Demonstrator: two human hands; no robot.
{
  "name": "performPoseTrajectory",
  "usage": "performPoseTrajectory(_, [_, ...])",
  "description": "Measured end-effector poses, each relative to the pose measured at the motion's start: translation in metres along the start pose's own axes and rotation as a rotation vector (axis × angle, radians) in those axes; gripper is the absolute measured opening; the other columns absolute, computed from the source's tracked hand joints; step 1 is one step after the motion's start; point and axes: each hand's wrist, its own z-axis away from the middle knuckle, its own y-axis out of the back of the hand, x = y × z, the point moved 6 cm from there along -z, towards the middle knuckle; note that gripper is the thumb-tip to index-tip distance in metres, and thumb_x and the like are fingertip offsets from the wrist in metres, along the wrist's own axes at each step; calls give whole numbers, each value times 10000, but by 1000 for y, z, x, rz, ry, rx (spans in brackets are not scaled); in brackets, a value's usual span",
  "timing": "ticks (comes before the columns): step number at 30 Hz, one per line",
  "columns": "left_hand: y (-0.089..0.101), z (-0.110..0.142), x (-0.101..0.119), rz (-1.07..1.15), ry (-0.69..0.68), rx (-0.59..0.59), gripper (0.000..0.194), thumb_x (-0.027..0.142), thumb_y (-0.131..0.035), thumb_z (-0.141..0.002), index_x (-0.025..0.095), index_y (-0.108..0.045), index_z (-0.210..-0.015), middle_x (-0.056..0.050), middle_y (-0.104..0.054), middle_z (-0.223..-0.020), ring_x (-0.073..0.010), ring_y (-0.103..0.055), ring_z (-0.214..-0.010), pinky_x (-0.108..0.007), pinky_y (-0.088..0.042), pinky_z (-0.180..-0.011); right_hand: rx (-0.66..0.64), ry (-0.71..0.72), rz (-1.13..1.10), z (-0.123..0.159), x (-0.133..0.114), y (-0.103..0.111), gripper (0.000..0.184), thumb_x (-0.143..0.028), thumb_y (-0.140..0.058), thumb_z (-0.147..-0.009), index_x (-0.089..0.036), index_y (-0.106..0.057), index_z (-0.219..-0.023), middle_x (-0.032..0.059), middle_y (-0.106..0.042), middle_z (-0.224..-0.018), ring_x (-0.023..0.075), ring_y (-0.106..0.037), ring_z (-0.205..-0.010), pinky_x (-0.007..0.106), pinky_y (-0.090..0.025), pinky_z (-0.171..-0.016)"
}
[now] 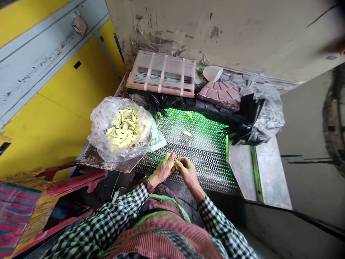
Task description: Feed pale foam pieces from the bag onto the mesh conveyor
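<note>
My left hand and my right hand meet above the near edge of a hexagonal wire mesh, which glows green. Their green-stained fingertips pinch together around something small and pale green, mostly hidden by the fingers. To the left, a clear plastic bag lies open, full of pale green slices. Two loose slices, one and another, rest on the mesh beyond my hands.
Behind the mesh stand a wooden frame with white straps, crumpled black plastic, a reddish segmented slab and a white plastic funnel. A yellow panel rises on the left, a red stool stands lower left, and a concrete ledge runs right.
</note>
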Motion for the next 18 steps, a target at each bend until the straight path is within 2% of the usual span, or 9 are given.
performPoseTrajectory(2, [-2, 0, -2, 34, 15, -39, 409, 608, -446, -1008, 225, -578, -1062, 2, -533, -648, -137, -405, -456, -281, -286, -419, -17, -29, -46, -2, 1, 2, 395, -595, -742, -814, -224, -607, -806, 2, -644, -679, 163, -558, -595, 288, -452, -568])
performPoseTrajectory(6, [-2, -5, -13, 83, 98, -48, 317, 535, -599, -936, 228, -535, -980, 46, -551, -659, -77, -329, -411, -225, -211, -388, 43, -108, -108, -5, 6, 8, 448, -642, -732, -783, -225, -568, -784, -4, -626, -674, 167, -593, -578, 294, -492, -538])
performPoseTrajectory(11, [12, -7, -26, 92, 102, 103, 359, 545, -657, -880, 211, -528, -871, 63, -547, -614, -48, -311, -392, -191, -175, -379, 131, -163, -50, -13, 19, 25, 490, -685, -705, -767, -219, -555, -773, -3, -611, -640, 137, -498, -455, 262, -366, -403])
performPoseTrajectory(15, [16, -4, -26, 143, 97, 120, 369, 547, -701, -851, 208, -555, -863, 70, -541, -600, -43, -296, -375, -193, -145, -364, 216, -121, 80, -12, 12, 45, 452, -634, -700, -809, -210, -633, -951, -4, -626, -671, 145, -477, -500, 248, -327, -422])
performPoseTrajectory(18, [11, -3, -22, 184, 90, 61, 385, 554, -730, -836, 206, -572, -878, 75, -541, -593, -37, -277, -371, -194, -136, -366, 170, -76, 126, -4, 2, 40, 443, -635, -685, -837, -224, -647, -999, -6, -621, -712, 150, -492, -556, 251, -352, -462])
